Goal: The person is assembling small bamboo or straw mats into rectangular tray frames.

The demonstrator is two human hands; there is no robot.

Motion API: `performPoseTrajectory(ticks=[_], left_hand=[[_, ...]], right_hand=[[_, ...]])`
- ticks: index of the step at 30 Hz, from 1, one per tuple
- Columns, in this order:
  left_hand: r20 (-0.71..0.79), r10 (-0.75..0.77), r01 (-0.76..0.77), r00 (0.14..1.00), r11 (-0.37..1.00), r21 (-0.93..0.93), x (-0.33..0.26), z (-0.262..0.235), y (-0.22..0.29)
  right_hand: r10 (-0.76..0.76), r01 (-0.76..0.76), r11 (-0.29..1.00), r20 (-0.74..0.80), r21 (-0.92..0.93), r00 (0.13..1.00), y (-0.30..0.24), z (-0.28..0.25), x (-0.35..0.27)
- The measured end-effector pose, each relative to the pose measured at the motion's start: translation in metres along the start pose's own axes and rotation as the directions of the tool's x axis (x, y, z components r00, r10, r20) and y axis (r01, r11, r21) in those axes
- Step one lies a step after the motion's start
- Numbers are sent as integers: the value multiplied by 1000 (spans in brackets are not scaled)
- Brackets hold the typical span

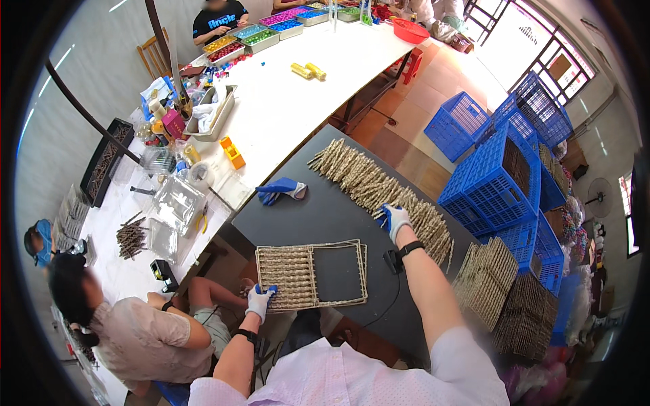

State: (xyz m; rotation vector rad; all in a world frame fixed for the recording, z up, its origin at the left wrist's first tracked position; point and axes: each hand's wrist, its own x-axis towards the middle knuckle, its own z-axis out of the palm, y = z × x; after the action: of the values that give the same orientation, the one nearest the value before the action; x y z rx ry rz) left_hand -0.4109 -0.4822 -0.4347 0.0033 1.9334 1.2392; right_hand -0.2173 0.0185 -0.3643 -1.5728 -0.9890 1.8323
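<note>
Grey table [325, 210], left hand [259, 301] gripping frame [311, 272]

Daylight pours through tall barred windows [542, 40] far beyond the fingers, brightening the tan tiled floor [406, 128]. A long white desk [298, 95] runs away ahead, meeting a dark grey desk [338, 210]. Blue plastic crates [501, 169] stack up to the right. A wooden chair [152, 57] stands by the pale grey wall [74, 108] at left.
</note>
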Motion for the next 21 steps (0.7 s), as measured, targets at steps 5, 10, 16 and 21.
performPoseTrajectory(ticks=[5, 10, 16, 21], left_hand=[[0, 87, -86, 996, 983, 160, -2, -2, 8], [52, 89, -93, 995, 993, 72, 13, -1, 13], [92, 126, -136, 988, 983, 120, 28, -1, 43], [120, 348, -366, 930, 844, 393, 27, 11, 106]], right_hand=[[164, -172, 975, 74, 137, 984, 11, 0, 71], [-118, 73, 981, -250, -181, 961, 51, -11, 66], [-218, 189, 862, -8, -471, 976, 58, -39, -31], [-356, 320, 554, 130, -769, 926, 31, -63, -112]])
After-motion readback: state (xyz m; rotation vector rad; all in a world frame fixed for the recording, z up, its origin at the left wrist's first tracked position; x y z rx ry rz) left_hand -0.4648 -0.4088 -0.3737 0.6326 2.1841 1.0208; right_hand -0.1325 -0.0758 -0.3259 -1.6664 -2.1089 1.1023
